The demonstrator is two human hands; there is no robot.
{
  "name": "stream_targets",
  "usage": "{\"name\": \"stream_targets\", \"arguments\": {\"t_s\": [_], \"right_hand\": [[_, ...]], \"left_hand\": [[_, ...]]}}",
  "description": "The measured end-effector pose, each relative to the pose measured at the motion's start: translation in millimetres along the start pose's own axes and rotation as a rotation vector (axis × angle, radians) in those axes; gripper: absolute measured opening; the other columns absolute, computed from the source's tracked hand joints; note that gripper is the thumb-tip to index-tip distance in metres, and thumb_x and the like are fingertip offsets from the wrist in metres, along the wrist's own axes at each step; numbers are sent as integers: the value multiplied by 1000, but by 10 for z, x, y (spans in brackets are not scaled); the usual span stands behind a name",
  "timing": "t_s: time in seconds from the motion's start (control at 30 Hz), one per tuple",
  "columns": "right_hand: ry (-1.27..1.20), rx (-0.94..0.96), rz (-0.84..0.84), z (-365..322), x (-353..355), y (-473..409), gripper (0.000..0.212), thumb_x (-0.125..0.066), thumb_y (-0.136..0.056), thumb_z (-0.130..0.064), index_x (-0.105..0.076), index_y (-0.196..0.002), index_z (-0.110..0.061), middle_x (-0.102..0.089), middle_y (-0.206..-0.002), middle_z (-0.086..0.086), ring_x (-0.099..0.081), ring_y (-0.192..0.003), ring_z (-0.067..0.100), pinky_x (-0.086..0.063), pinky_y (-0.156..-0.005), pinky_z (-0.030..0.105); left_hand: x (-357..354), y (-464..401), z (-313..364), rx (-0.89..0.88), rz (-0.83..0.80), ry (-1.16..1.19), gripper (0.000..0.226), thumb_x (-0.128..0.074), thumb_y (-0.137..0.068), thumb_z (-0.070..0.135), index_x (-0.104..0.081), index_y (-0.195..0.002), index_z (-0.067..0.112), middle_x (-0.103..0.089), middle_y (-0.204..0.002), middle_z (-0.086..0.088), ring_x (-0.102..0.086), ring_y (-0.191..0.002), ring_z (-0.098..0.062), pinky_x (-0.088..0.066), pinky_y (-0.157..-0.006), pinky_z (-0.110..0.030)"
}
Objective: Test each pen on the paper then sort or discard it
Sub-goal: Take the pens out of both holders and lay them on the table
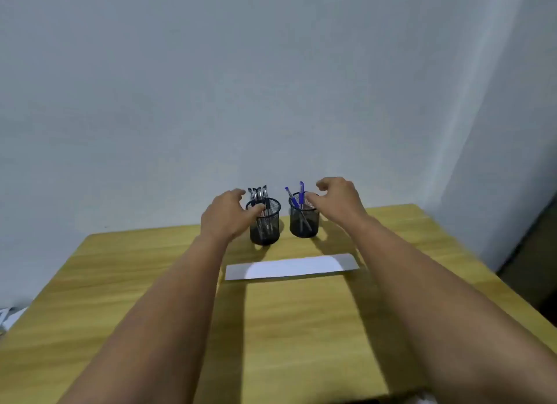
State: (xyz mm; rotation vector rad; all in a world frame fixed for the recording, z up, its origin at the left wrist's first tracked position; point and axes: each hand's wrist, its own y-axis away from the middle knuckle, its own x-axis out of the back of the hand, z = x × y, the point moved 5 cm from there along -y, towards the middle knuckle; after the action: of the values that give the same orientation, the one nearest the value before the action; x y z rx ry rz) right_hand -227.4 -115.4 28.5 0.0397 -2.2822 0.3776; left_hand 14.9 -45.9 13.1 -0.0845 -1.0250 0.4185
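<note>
Pens (258,194) wait in the left cup (265,222); we judge testing hasn't begun. Our left hand (227,215) curls round that cup, thumb on its rim; our right hand (337,200) hovers loosely curled beside the right cup (304,219), holding nothing. Next we pick one pen for the paper (291,267).

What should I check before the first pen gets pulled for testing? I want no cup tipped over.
1. Left mesh cup upright, black pens inside: ok.
2. Right mesh cup upright, blue pens inside: ok.
3. Paper flat on the table, nearer than the cups: ok.
4. Left hand steadying its cup: thumb at the rim, firm grip cannot tell.
5. Right hand holding a pen: not ok, fingers curl beside the cup.
6. Discard spot: cannot tell, none visible.
</note>
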Motion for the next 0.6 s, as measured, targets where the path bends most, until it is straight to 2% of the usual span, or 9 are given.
{"name": "stream_targets", "arguments": {"t_s": [0.17,0.23,0.3,0.37,0.43,0.6], "right_hand": [[-42,-97,-63,253,-377,-555,76,-79,-85,-61,-68,-137,-6,-68,-143,7,-62,-133,27,-51,-104,40],[-69,-120,-64,316,-506,-694,76,-81,-78,-68,-74,-123,-8,-73,-130,4,-66,-123,25,-55,-98,41],[-104,-130,-72,377,-614,-792,70,-82,-72,-72,-78,-101,-8,-79,-107,3,-72,-105,24,-58,-90,43],[-145,-133,-91,403,-709,-863,64,-85,-70,-70,-77,-88,-9,-78,-89,2,-73,-91,21,-59,-83,42],[-172,-127,-98,390,-775,-901,60,-87,-70,-67,-75,-84,-10,-76,-84,1,-71,-86,20,-58,-80,40],[-210,-117,-84,417,-897,-967,47,-87,-77,-58,-64,-70,-17,-68,-73,-4,-64,-73,17,-50,-70,35]], "left_hand": [[-394,-555,-275,153,-38,280,83,-68,-73,73,-59,-136,21,-68,-126,3,-64,-116,-20,-51,-100,-43],[-537,-725,-322,171,-64,382,66,-73,-70,70,-70,-112,19,-73,-103,4,-68,-99,-18,-54,-88,-37],[-646,-839,-327,157,-95,472,48,-78,-73,62,-70,-83,16,-72,-80,3,-69,-82,-21,-55,-74,-36],[-734,-917,-318,164,-148,604,46,-81,-75,55,-73,-85,11,-76,-81,-1,-73,-82,-21,-57,-76,-39],[-792,-946,-296,187,-215,697,45,-82,-78,49,-76,-95,8,-79,-88,-3,-74,-79,-14,-57,-75,-33],[-927,-1033,-306,199,-356,714,48,-81,-76,54,-73,-98,12,-79,-95,-4,-74,-85,-17,-55,-75,-31]]}}
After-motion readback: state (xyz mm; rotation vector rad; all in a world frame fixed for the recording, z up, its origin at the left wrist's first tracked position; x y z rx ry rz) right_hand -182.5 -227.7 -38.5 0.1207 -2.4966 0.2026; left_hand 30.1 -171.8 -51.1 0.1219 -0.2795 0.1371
